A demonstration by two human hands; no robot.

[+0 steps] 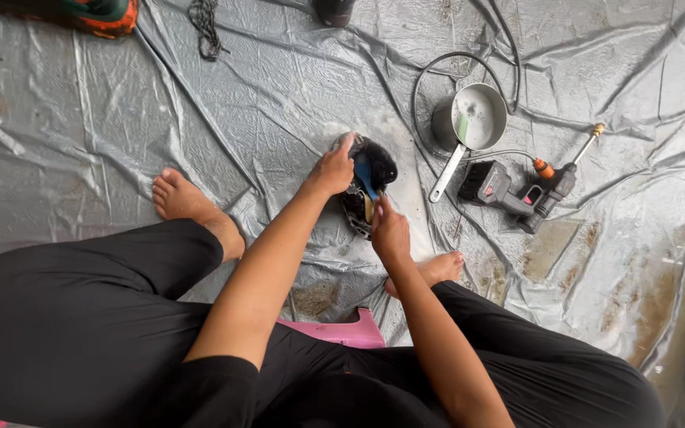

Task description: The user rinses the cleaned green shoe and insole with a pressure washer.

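Note:
A black shoe (376,166) lies wet and soapy on the grey plastic sheet (81,135) in front of me. My left hand (333,170) grips its far end and holds it down. My right hand (389,230) holds a brush with a blue handle (365,177) against the shoe's side. Both arms reach forward between my knees.
A metal saucepan (477,117) with soapy water and a green item stands right of the shoe. Beside it lies a cordless spray gun (517,190) with a black hose (422,87). My bare feet (188,202) rest on the sheet. A pink stool (342,331) is under me. Black laces (206,28) lie at the top.

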